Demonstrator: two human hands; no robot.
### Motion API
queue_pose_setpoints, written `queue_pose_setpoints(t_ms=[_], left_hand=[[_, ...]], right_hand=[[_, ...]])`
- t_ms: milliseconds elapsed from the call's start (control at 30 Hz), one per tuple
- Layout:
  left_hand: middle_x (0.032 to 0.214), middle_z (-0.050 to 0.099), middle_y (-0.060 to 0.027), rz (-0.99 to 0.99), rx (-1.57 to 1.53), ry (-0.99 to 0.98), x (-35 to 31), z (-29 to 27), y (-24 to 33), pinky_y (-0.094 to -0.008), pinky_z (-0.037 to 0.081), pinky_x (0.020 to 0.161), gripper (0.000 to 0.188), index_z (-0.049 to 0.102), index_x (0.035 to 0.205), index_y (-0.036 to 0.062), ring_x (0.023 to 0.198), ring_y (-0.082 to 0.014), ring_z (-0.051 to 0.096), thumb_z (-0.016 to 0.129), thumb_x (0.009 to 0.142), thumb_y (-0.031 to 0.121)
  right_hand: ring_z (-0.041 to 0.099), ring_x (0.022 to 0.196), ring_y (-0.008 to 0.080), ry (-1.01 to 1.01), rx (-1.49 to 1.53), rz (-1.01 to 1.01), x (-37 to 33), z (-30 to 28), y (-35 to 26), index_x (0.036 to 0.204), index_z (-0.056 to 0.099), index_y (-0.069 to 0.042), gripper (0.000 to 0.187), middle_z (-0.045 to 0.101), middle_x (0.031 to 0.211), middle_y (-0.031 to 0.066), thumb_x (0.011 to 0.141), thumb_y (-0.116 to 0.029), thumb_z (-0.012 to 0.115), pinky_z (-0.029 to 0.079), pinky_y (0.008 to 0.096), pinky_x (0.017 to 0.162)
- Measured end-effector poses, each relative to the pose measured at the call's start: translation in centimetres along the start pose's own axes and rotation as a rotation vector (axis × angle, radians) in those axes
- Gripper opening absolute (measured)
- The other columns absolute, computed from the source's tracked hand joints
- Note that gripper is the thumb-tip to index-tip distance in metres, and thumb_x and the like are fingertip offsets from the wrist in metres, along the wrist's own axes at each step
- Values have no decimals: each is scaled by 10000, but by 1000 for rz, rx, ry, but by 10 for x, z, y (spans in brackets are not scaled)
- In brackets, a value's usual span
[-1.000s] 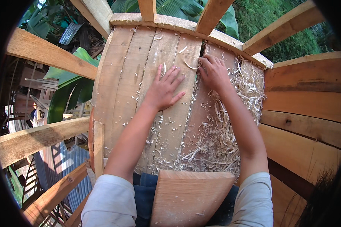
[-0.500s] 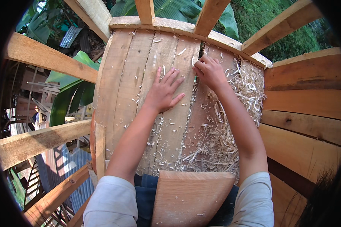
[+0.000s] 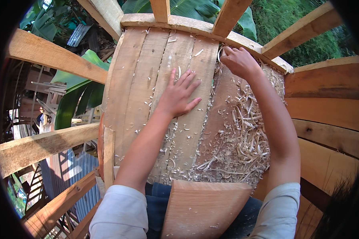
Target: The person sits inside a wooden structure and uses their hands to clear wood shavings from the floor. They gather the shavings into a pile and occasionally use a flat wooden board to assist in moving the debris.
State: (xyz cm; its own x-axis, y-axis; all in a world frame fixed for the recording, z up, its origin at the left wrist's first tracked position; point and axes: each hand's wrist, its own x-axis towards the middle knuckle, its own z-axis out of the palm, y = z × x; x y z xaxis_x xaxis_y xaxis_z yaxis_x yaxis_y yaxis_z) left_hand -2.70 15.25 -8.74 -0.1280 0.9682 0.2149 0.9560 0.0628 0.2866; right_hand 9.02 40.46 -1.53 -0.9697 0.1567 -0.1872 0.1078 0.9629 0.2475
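A short curved board (image 3: 203,209) lies nearest me, over my lap. Just past it, a heap of shavings (image 3: 243,147) covers the right side of the planked panel (image 3: 147,79) I lean over. My left hand (image 3: 179,95) lies flat on the planks, fingers (image 3: 189,79) spread apart, palm down on bare wood speckled with chips. Farther up, my right hand (image 3: 239,61) sits at the panel's top edge, beside the curved rim (image 3: 187,24), fingers curled together; whether they pinch something there, I cannot tell. Beyond the rim, wooden ribs (image 3: 229,16) fan outward against green leaves (image 3: 195,8).
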Motion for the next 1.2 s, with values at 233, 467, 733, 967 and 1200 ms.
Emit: queue_pose_setpoints(t_ms=[233,467,733,967,1200], left_hand=[[1509,430,-121,-4,-3,-2,1,0,0,-611,78,1210,573,521,1391,160,1462,-273,329,547,933,503],[1496,442,-124,-4,-8,11,-1,1,-1,-618,87,1206,567,528,1377,154,1456,-273,338,545,933,507],[1495,443,-128,9,14,14,1,4,-2,-627,103,1200,573,530,1371,148,1452,-275,339,533,935,518],[1487,446,-126,1,7,4,0,0,-1,-623,95,1202,572,521,1382,152,1448,-279,348,556,927,498],[1482,451,-128,6,-2,15,1,1,0,-622,96,1202,584,515,1390,155,1445,-283,352,559,924,503]], right_hand=[[652,1058,245,-38,-35,16,14,-1,0,919,691,-134,106,620,1136,96,869,-104,602,517,396,857],[687,1044,251,19,-61,245,16,2,2,1205,612,-189,333,602,1285,79,882,-108,596,531,418,887],[550,1260,284,155,220,256,9,28,-9,1298,561,-85,516,591,1303,106,787,-21,585,469,443,993],[601,1125,392,344,654,508,21,30,-5,1176,501,-30,391,604,1216,226,791,-12,569,481,459,926],[593,1084,459,599,867,548,35,40,-20,1211,421,-5,466,613,1152,259,765,32,552,471,503,900]])
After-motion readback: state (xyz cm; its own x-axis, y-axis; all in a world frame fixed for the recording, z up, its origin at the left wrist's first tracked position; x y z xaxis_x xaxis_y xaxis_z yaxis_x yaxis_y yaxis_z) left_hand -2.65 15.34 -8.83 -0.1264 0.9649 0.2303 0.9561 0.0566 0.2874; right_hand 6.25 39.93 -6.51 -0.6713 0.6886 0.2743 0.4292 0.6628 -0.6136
